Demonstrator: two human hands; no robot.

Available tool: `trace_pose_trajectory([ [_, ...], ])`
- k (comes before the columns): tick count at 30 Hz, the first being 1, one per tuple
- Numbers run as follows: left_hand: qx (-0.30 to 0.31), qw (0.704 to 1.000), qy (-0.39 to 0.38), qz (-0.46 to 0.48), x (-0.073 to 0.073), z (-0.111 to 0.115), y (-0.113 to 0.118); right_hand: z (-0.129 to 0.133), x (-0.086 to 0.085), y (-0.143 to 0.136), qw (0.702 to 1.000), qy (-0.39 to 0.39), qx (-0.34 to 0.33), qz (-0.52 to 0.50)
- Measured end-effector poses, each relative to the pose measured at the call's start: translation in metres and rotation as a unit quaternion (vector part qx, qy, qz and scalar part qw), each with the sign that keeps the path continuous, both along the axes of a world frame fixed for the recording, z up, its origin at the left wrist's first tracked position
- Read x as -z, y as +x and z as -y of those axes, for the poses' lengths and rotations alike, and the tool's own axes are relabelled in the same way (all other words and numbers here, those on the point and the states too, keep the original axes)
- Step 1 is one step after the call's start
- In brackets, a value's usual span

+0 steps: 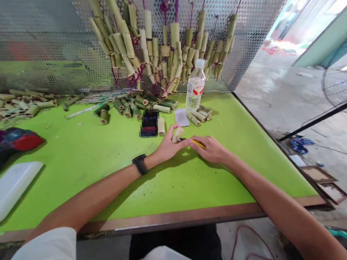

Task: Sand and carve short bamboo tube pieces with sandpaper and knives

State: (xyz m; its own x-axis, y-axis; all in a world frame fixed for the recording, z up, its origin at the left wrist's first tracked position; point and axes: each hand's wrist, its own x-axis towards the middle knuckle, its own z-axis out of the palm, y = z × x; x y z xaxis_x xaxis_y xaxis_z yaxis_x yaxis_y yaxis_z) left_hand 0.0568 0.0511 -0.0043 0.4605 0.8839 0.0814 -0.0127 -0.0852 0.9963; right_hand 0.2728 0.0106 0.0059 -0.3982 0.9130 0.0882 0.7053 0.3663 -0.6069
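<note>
My left hand (169, 146), with a black watch on its wrist, grips a short pale bamboo piece (177, 134) just above the green tabletop (111, 177). My right hand (212, 149) lies beside it and holds a yellow-handled tool (198, 143), whose dark tip points at the bamboo piece. Both hands meet near the middle of the table. Loose cut bamboo tubes (136, 105) lie behind them.
A water bottle (195, 86) stands at the back, by a small white paper (181, 117) and a dark phone (149, 123). Strung bamboo bundles (159, 48) hang on a perforated metal panel. A white box (11, 189) and a red-black tool (12, 142) sit at left.
</note>
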Motion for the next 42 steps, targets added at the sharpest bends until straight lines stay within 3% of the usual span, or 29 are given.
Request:
trace_pose_trajectory([
  [11,0.006,1.000,0.014,-0.009,0.001,0.000,-0.004,0.000,-0.003,-0.004,1.000,-0.001,0.018,-0.002],
  [17,-0.015,1.000,-0.026,-0.001,0.003,-0.003,-0.002,0.004,0.000,-0.012,0.997,0.023,0.079,0.014],
  [24,-0.010,0.996,-0.088,0.021,0.000,-0.003,0.000,0.004,0.006,-0.011,0.995,0.025,0.093,-0.001],
  [42,0.032,0.998,-0.051,-0.001,0.001,-0.002,-0.001,0.000,-0.003,0.000,0.999,0.009,0.024,0.022],
])
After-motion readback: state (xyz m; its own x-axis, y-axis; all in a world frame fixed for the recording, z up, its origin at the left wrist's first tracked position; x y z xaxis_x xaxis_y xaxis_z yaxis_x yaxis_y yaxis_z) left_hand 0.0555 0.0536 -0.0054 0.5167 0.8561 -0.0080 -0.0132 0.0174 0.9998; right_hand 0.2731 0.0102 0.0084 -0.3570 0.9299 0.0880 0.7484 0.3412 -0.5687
